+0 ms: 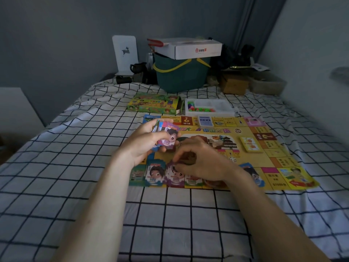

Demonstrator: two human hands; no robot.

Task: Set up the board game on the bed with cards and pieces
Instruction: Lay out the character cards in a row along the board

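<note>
Curled fingers [162, 136] of left hand [145, 142] gripped a stack of play-money notes [167, 137] above the game board [264, 154]; right hand [198, 157], fingers bent, pinched a purple 500 note [174, 175] on the board's near edge, beside the 100 note [154, 174]. Beyond on the bed [75, 148], game box [154, 103] and pieces tray [207, 107].

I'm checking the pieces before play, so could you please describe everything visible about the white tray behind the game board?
The white tray is a shallow rectangular insert, plastic by its look, lying flat on the checked bedsheet just beyond the game board's far edge, right of the green game box. Its left compartment and a narrow front one hold small pieces in green, pink and red; the large right section looks bare. Neither hand touches it.
</note>
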